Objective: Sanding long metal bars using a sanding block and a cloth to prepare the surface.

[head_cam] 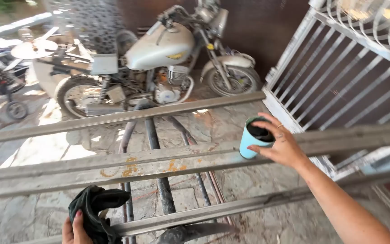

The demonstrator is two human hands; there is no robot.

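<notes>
Right hand [281, 145] wrapped around a light-blue plastic cup with a dark inside [252, 138], fingers over the rim, cup resting on or just above the long grey metal channel bar [159, 160] spanning the frame. Whether the cup's base bears on the bar, hard to tell. Left hand [74, 229] at the bottom edge, clenched on a crumpled dark green cloth [96, 212], just beside the nearest metal bar [213, 211].

Judged from the lie of things: middle of the work, not its end. Orange-rust smears and stains still on the middle bar to the left of the cup; cloth in hand but not on the metal; far bar [113, 118] dull and dusty. Nothing visibly finished, most of the surfaces still to go.

Packages, labels, signs: none legible. Only a small yellow oval badge on the tank of the dusty grey motorcycle [163, 63] parked beyond the bars. White painted metal gate [339, 77] at right, plain, no plate on it. Dark curved pipes [156, 149] on the stone floor [32, 149] under the bars.
</notes>
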